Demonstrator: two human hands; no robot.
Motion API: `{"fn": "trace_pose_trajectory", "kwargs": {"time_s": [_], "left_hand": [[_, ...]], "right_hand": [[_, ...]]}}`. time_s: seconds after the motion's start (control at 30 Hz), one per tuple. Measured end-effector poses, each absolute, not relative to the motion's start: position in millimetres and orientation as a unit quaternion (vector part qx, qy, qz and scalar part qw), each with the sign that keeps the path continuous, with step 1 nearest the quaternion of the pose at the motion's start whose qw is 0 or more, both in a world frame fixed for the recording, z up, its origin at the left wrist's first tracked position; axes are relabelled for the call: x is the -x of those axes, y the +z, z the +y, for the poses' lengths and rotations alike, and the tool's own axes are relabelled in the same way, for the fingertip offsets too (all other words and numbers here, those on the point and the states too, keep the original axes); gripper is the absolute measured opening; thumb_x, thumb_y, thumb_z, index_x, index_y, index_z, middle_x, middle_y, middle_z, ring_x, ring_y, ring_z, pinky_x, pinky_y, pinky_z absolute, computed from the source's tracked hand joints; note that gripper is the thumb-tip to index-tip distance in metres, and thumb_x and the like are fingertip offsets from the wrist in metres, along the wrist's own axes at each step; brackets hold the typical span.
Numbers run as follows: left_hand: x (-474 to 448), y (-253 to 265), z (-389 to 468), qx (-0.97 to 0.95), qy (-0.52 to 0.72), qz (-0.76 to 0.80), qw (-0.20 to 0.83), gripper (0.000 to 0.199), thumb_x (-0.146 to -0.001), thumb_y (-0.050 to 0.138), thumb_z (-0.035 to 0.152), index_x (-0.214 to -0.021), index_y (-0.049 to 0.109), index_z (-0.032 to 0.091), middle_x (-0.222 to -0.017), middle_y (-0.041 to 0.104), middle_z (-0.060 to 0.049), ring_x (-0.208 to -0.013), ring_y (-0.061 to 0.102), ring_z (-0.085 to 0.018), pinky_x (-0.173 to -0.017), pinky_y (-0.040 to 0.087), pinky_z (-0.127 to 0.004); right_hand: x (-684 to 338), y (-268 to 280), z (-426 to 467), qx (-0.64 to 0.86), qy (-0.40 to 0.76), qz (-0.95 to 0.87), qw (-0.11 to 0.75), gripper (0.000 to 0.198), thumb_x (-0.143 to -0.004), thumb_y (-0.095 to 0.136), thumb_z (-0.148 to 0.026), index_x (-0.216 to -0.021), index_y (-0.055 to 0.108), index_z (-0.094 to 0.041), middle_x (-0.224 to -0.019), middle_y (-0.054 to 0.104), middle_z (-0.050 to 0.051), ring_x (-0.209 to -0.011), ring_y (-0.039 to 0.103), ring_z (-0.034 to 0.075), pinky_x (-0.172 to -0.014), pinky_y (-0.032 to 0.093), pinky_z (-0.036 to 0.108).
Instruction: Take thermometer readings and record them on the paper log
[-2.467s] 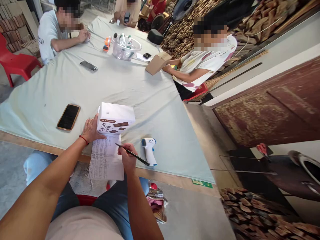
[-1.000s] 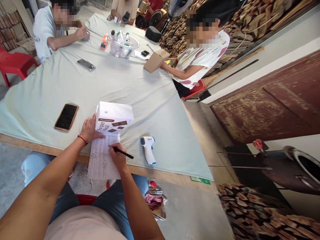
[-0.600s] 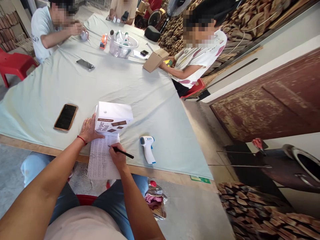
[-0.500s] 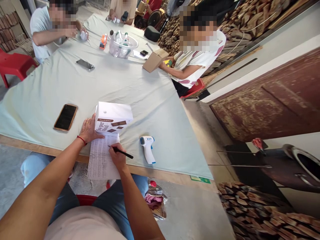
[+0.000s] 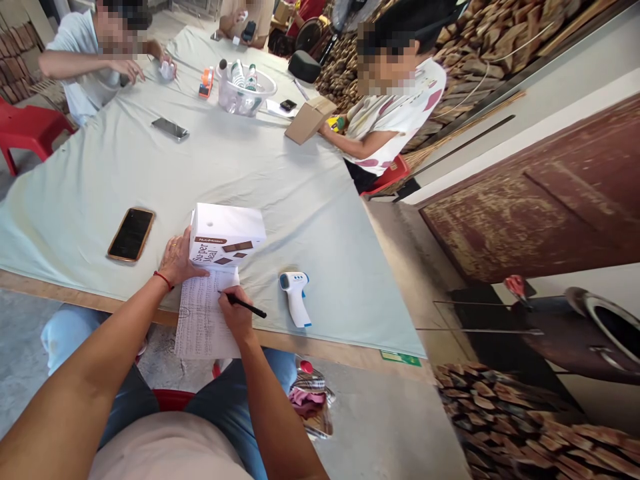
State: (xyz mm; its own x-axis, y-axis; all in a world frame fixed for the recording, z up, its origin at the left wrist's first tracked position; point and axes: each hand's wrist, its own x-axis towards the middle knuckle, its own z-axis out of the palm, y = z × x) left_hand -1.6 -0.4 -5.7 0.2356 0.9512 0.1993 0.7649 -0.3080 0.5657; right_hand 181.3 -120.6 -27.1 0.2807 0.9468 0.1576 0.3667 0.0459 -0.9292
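Note:
My right hand [image 5: 236,308] is closed around a black pen [image 5: 249,307], its tip touching a sheet of paper [image 5: 206,327] covered in rows of handwriting. The sheet hangs partly over the table's near edge. A white box [image 5: 227,233] with brown print reading "Super Meal" stands at the sheet's far end. My left hand [image 5: 177,259] grips the box's lower left corner, fingers along its side and thumb across the paper in front. To the right of the pen lies a white and blue infrared thermometer [image 5: 296,298].
A phone in an orange case [image 5: 131,234] and another phone [image 5: 171,129] lie on the cloth-covered table [image 5: 240,167]. Farther back are a clear basin of bottles [image 5: 247,87], an orange tape dispenser [image 5: 206,83] and a cardboard box [image 5: 311,120]. Several people sit around the table.
The person at the far left has moved their arms apart and leaned left. The person on the right has shifted their head slightly. My hands, pen and box look almost unmoved.

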Motion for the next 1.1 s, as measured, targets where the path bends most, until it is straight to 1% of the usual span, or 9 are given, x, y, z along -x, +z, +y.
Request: {"fn": "trace_pose_trajectory", "kwargs": {"time_s": [0.13,0.37,0.57,0.67,0.8,0.9,0.97,1.03,1.1], "left_hand": [[1.6,-5.0,-0.5,-0.766,0.261,0.561,0.175,0.126,-0.048,0.096,0.048,-0.152,0.032,0.017,-0.141,0.056,-0.018,-0.135,0.050,-0.041,-0.118,0.032,-0.055],[1.1,-1.5,-1.4,-0.768,0.254,0.563,0.172,0.129,-0.048,0.096,0.048,-0.154,0.030,0.015,-0.142,0.056,-0.020,-0.136,0.050,-0.041,-0.119,0.032,-0.056],[0.3,2.1,-2.6,-0.764,0.248,0.569,0.177,0.133,-0.048,0.097,0.047,-0.156,0.026,0.015,-0.143,0.056,-0.019,-0.136,0.050,-0.041,-0.120,0.031,-0.056],[0.2,1.8,-2.2,-0.763,0.245,0.569,0.182,0.131,-0.049,0.096,0.047,-0.155,0.028,0.012,-0.143,0.055,-0.021,-0.137,0.050,-0.041,-0.121,0.030,-0.055],[0.9,-1.4,-0.7,-0.763,0.260,0.562,0.185,0.127,-0.047,0.097,0.045,-0.153,0.032,0.015,-0.142,0.055,-0.020,-0.136,0.050,-0.042,-0.119,0.032,-0.056],[1.7,-2.9,0.1,-0.765,0.273,0.553,0.185,0.119,-0.049,0.096,0.042,-0.150,0.037,0.018,-0.139,0.058,-0.018,-0.133,0.051,-0.042,-0.116,0.034,-0.057],[2.6,-3.0,0.6,-0.769,0.276,0.545,0.185,0.107,-0.058,0.092,0.042,-0.148,0.040,0.018,-0.134,0.061,-0.016,-0.129,0.054,-0.040,-0.114,0.037,-0.056],[4.2,-3.1,1.4,-0.775,0.277,0.536,0.185,0.094,-0.068,0.084,0.039,-0.148,0.042,0.015,-0.129,0.063,-0.016,-0.126,0.057,-0.039,-0.112,0.039,-0.054],[6.6,-4.0,2.8,-0.779,0.284,0.525,0.191,0.087,-0.074,0.076,0.037,-0.149,0.040,0.012,-0.127,0.065,-0.017,-0.125,0.058,-0.038,-0.111,0.041,-0.054]], "right_hand": [[-181.4,-26.1,-120.5,0.624,0.291,-0.526,0.500,0.015,-0.076,0.054,-0.040,-0.070,0.055,-0.027,-0.061,0.056,-0.004,-0.059,0.050,0.017,-0.063,0.045,0.032],[-181.2,-23.9,-120.4,0.617,0.296,-0.517,0.514,0.015,-0.073,0.053,-0.040,-0.065,0.053,-0.027,-0.058,0.054,-0.004,-0.058,0.048,0.017,-0.061,0.045,0.031],[-181.1,-22.9,-121.0,0.630,0.292,-0.505,0.513,0.015,-0.074,0.052,-0.040,-0.067,0.053,-0.026,-0.060,0.055,-0.003,-0.061,0.049,0.017,-0.063,0.046,0.032],[-180.9,-22.9,-120.8,0.636,0.288,-0.507,0.506,0.015,-0.074,0.052,-0.040,-0.067,0.054,-0.027,-0.061,0.055,-0.003,-0.062,0.049,0.018,-0.064,0.045,0.032],[-180.3,-23.3,-120.5,0.638,0.294,-0.507,0.499,0.015,-0.073,0.052,-0.040,-0.067,0.053,-0.027,-0.061,0.055,-0.003,-0.061,0.049,0.018,-0.063,0.045,0.033],[-179.3,-23.2,-121.9,0.636,0.290,-0.511,0.501,0.015,-0.075,0.052,-0.039,-0.067,0.052,-0.027,-0.061,0.054,-0.003,-0.061,0.049,0.018,-0.064,0.045,0.032],[-180.8,-22.4,-123.5,0.639,0.261,-0.504,0.519,0.016,-0.079,0.052,-0.040,-0.071,0.053,-0.026,-0.064,0.055,-0.003,-0.064,0.051,0.018,-0.066,0.047,0.033],[-186.9,-21.5,-124.6,0.645,0.216,-0.502,0.535,0.018,-0.085,0.051,-0.040,-0.079,0.058,-0.025,-0.072,0.059,0.000,-0.071,0.056,0.020,-0.072,0.049,0.034],[-198.6,-21.6,-123.6,0.654,0.168,-0.520,0.522,0.021,-0.089,0.048,-0.038,-0.092,0.064,-0.023,-0.084,0.065,0.004,-0.083,0.060,0.021,-0.081,0.051,0.036]]}}
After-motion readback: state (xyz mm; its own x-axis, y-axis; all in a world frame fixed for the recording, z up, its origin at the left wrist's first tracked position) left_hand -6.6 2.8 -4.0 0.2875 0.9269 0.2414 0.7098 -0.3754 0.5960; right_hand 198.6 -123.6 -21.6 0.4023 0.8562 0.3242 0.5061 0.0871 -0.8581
